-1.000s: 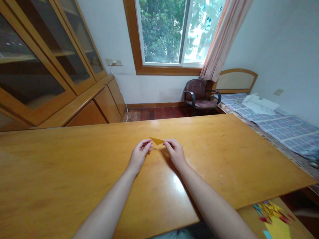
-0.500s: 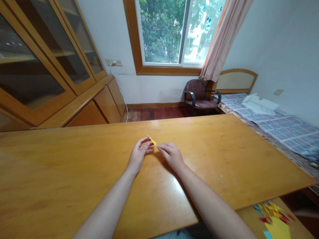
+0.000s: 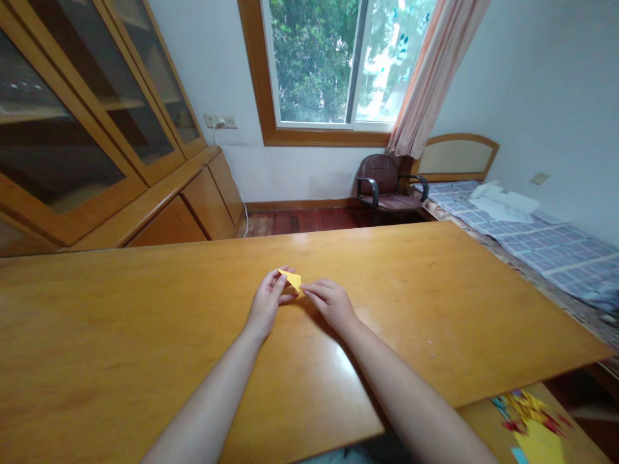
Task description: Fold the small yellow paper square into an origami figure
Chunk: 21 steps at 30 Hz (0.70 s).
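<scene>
A small folded piece of yellow paper (image 3: 292, 280) is held just above the middle of the wooden table (image 3: 145, 322). My left hand (image 3: 267, 303) pinches its left end between thumb and fingers. My right hand (image 3: 329, 303) pinches its right end, fingers curled over it. The two hands nearly touch each other, and most of the paper is hidden between the fingers.
A stack of coloured paper sheets (image 3: 529, 422) lies on a lower surface at the bottom right. Glass-door wooden cabinets (image 3: 97, 142) line the left wall. A brown office chair (image 3: 387, 183) stands under the window, beside a bed (image 3: 532, 245) on the right.
My hands have drawn closer together and the paper has been folded smaller; its visible tip has shifted left, from a wide triangle to a short point.
</scene>
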Each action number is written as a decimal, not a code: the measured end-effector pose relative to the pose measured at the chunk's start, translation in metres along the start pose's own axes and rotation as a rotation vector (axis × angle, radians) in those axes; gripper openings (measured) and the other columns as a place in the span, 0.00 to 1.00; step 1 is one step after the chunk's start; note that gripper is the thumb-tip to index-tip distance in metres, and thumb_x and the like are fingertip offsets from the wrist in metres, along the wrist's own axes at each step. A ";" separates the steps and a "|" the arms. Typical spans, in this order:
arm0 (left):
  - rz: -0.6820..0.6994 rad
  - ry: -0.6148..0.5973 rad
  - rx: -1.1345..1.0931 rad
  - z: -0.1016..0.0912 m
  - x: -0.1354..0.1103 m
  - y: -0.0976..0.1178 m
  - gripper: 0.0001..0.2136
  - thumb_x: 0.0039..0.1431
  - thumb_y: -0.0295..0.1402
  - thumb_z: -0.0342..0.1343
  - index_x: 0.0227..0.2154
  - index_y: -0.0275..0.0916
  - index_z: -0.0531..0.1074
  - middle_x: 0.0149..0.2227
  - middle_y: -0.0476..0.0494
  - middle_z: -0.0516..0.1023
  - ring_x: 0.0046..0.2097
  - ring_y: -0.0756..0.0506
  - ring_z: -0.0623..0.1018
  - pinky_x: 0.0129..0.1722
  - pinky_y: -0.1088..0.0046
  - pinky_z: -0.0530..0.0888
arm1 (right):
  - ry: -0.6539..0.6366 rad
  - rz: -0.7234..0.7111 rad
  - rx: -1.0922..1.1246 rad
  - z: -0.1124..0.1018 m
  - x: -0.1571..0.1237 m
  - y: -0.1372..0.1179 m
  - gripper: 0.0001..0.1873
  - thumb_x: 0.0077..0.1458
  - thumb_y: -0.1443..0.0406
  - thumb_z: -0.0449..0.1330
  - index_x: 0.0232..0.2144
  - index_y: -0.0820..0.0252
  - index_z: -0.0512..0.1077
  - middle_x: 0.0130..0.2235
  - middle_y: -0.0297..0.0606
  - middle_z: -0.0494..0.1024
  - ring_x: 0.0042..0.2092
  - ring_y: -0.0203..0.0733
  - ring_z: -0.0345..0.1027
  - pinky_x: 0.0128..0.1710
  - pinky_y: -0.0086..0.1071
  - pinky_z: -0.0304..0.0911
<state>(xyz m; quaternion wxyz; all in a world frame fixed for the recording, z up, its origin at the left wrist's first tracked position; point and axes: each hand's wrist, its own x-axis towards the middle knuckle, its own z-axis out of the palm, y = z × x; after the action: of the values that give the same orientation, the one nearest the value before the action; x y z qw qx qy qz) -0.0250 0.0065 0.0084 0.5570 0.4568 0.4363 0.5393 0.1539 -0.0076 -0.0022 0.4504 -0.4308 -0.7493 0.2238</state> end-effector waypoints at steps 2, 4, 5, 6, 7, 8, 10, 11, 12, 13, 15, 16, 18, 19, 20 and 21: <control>0.003 0.002 0.005 0.000 0.000 -0.001 0.22 0.57 0.47 0.56 0.49 0.39 0.68 0.54 0.35 0.73 0.49 0.40 0.76 0.36 0.68 0.80 | -0.003 0.009 0.002 0.000 0.001 -0.001 0.13 0.62 0.63 0.56 0.44 0.52 0.78 0.39 0.39 0.81 0.40 0.41 0.73 0.43 0.34 0.67; 0.005 0.003 0.008 0.000 0.000 -0.001 0.22 0.57 0.47 0.56 0.49 0.39 0.68 0.54 0.35 0.73 0.49 0.40 0.77 0.36 0.68 0.80 | -0.002 0.018 0.011 0.000 0.001 -0.002 0.13 0.62 0.63 0.56 0.44 0.52 0.78 0.39 0.39 0.81 0.40 0.41 0.74 0.44 0.34 0.67; 0.007 0.004 0.010 0.000 0.000 0.000 0.22 0.57 0.47 0.56 0.49 0.39 0.69 0.54 0.35 0.73 0.49 0.40 0.77 0.36 0.67 0.79 | 0.000 0.023 0.018 -0.001 0.002 -0.003 0.12 0.61 0.63 0.56 0.44 0.53 0.78 0.39 0.39 0.81 0.41 0.41 0.74 0.44 0.34 0.67; 0.010 0.006 0.012 0.000 0.000 0.000 0.22 0.57 0.47 0.57 0.49 0.39 0.69 0.54 0.35 0.73 0.49 0.40 0.77 0.36 0.67 0.79 | 0.001 0.029 0.028 -0.001 0.002 -0.003 0.12 0.61 0.64 0.56 0.43 0.53 0.78 0.40 0.39 0.82 0.41 0.41 0.74 0.45 0.35 0.67; 0.011 0.009 0.016 0.000 0.000 0.000 0.22 0.57 0.47 0.57 0.49 0.39 0.69 0.54 0.36 0.73 0.49 0.40 0.77 0.36 0.67 0.79 | 0.004 0.039 0.038 -0.001 0.002 -0.004 0.12 0.61 0.64 0.56 0.43 0.53 0.78 0.41 0.39 0.82 0.41 0.41 0.75 0.45 0.35 0.67; 0.012 0.012 0.021 0.000 0.001 0.000 0.22 0.56 0.47 0.57 0.48 0.39 0.69 0.54 0.36 0.74 0.49 0.41 0.77 0.36 0.67 0.79 | 0.007 0.053 0.049 -0.001 0.002 -0.005 0.12 0.60 0.65 0.56 0.43 0.53 0.78 0.41 0.39 0.82 0.42 0.41 0.75 0.45 0.35 0.68; 0.012 0.018 0.032 0.000 0.001 0.000 0.22 0.56 0.47 0.57 0.48 0.39 0.69 0.53 0.36 0.74 0.48 0.41 0.77 0.36 0.69 0.79 | 0.016 0.082 0.074 -0.002 0.003 -0.006 0.13 0.60 0.66 0.55 0.43 0.53 0.78 0.43 0.39 0.82 0.43 0.42 0.75 0.46 0.35 0.68; 0.012 0.019 0.035 0.000 0.001 0.000 0.22 0.56 0.47 0.57 0.48 0.39 0.69 0.53 0.36 0.74 0.48 0.41 0.77 0.36 0.69 0.79 | 0.022 0.097 0.090 -0.002 0.003 -0.006 0.13 0.60 0.67 0.55 0.43 0.53 0.77 0.43 0.39 0.82 0.44 0.42 0.75 0.46 0.36 0.68; 0.014 0.018 0.036 0.000 0.001 -0.001 0.22 0.56 0.47 0.57 0.49 0.39 0.69 0.53 0.36 0.74 0.48 0.41 0.77 0.35 0.70 0.78 | 0.030 0.114 0.106 -0.002 0.003 -0.006 0.14 0.60 0.67 0.54 0.44 0.54 0.77 0.43 0.39 0.81 0.44 0.42 0.75 0.47 0.36 0.68; 0.019 0.018 0.035 -0.001 0.001 -0.001 0.22 0.56 0.47 0.57 0.49 0.39 0.69 0.53 0.36 0.75 0.48 0.42 0.77 0.35 0.71 0.78 | 0.038 0.131 0.123 -0.002 0.003 -0.006 0.14 0.61 0.67 0.53 0.44 0.54 0.77 0.43 0.39 0.81 0.45 0.42 0.75 0.48 0.36 0.68; 0.025 0.016 0.035 -0.001 0.002 -0.002 0.22 0.56 0.47 0.58 0.48 0.38 0.69 0.53 0.35 0.75 0.49 0.41 0.77 0.35 0.72 0.77 | 0.052 0.166 0.149 -0.002 0.004 -0.006 0.14 0.61 0.66 0.53 0.45 0.55 0.76 0.44 0.39 0.81 0.45 0.42 0.75 0.48 0.37 0.68; 0.027 0.015 0.036 -0.001 0.002 -0.003 0.22 0.56 0.47 0.58 0.48 0.38 0.70 0.53 0.35 0.75 0.49 0.41 0.77 0.35 0.72 0.77 | 0.057 0.183 0.160 -0.002 0.004 -0.006 0.14 0.61 0.65 0.53 0.45 0.55 0.76 0.44 0.40 0.81 0.46 0.42 0.75 0.49 0.37 0.68; 0.024 0.006 0.040 -0.001 0.002 -0.003 0.22 0.55 0.48 0.59 0.47 0.38 0.70 0.53 0.34 0.75 0.49 0.41 0.77 0.36 0.72 0.77 | 0.064 0.208 0.179 -0.002 0.005 -0.005 0.14 0.61 0.64 0.54 0.47 0.56 0.75 0.45 0.41 0.81 0.46 0.43 0.75 0.49 0.38 0.68; 0.022 -0.001 0.039 -0.001 0.002 -0.003 0.23 0.55 0.48 0.59 0.47 0.37 0.70 0.53 0.34 0.75 0.49 0.41 0.77 0.36 0.72 0.77 | 0.062 0.217 0.189 -0.001 0.005 -0.005 0.15 0.61 0.63 0.54 0.47 0.56 0.74 0.45 0.41 0.81 0.46 0.43 0.75 0.48 0.38 0.68; 0.019 -0.009 0.038 -0.001 0.003 -0.003 0.23 0.54 0.47 0.59 0.47 0.37 0.70 0.53 0.34 0.75 0.49 0.41 0.77 0.36 0.72 0.77 | 0.059 0.225 0.201 -0.001 0.005 -0.005 0.15 0.61 0.63 0.54 0.48 0.56 0.74 0.46 0.41 0.81 0.46 0.43 0.75 0.48 0.38 0.69; 0.017 -0.014 0.036 -0.001 0.003 -0.003 0.23 0.54 0.47 0.60 0.47 0.37 0.70 0.53 0.34 0.75 0.49 0.40 0.77 0.36 0.72 0.77 | 0.051 0.231 0.213 -0.001 0.005 -0.005 0.16 0.61 0.62 0.55 0.49 0.56 0.73 0.46 0.41 0.80 0.46 0.43 0.76 0.47 0.37 0.69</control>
<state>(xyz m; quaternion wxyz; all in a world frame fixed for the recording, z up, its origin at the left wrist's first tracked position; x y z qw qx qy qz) -0.0248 0.0092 0.0050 0.5470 0.4740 0.4380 0.5331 0.1512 -0.0058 0.0039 0.4836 -0.4696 -0.6552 0.3412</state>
